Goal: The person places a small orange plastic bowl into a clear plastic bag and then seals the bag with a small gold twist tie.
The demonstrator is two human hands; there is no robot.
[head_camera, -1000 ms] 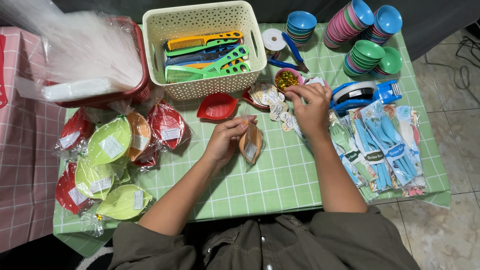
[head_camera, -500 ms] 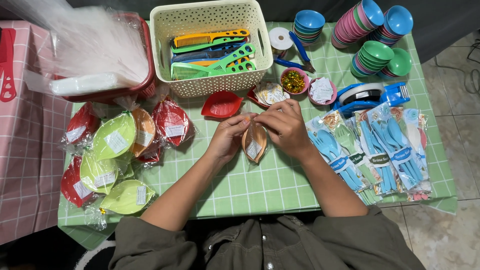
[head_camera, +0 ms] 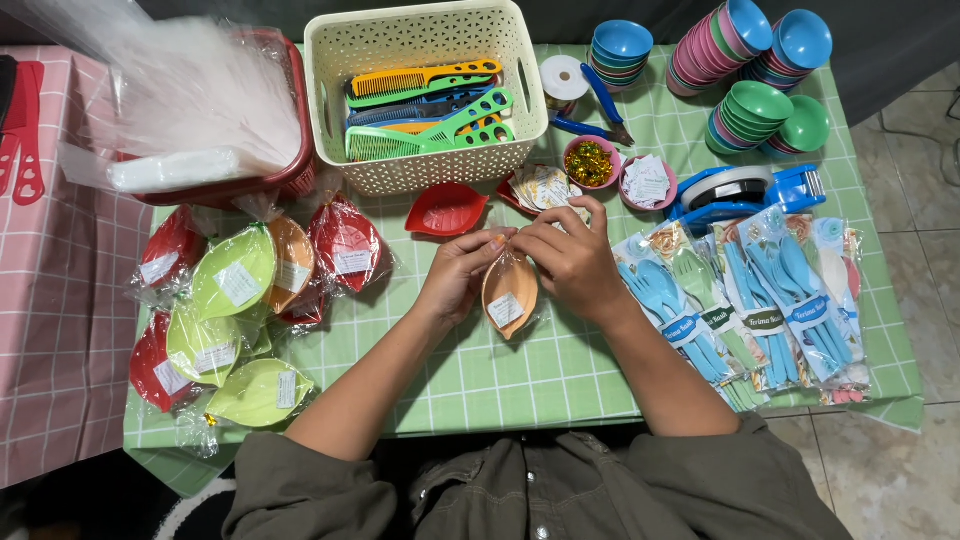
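An orange leaf-shaped dish (head_camera: 510, 292) wrapped in a clear bag with a white label lies on the green checked tablecloth (head_camera: 520, 380). My left hand (head_camera: 457, 275) and my right hand (head_camera: 570, 260) pinch the gathered top of its bag together, fingertips meeting just above the dish. A bare red leaf-shaped dish (head_camera: 446, 210) sits just beyond my left hand. A red dish of small printed tags (head_camera: 540, 188) lies beyond my right hand.
Bagged red, green and orange dishes (head_camera: 235, 300) pile at the left. A cream basket of combs (head_camera: 425, 95) stands behind, beside a red tray of clear bags (head_camera: 190, 110). Bagged plastic cutlery (head_camera: 760, 300), a tape dispenser (head_camera: 745, 190), small bowls (head_camera: 610, 165) and stacked bowls (head_camera: 760, 70) fill the right.
My right hand came back from the small bowls at the right and joined my left hand at the top of the orange dish's bag.
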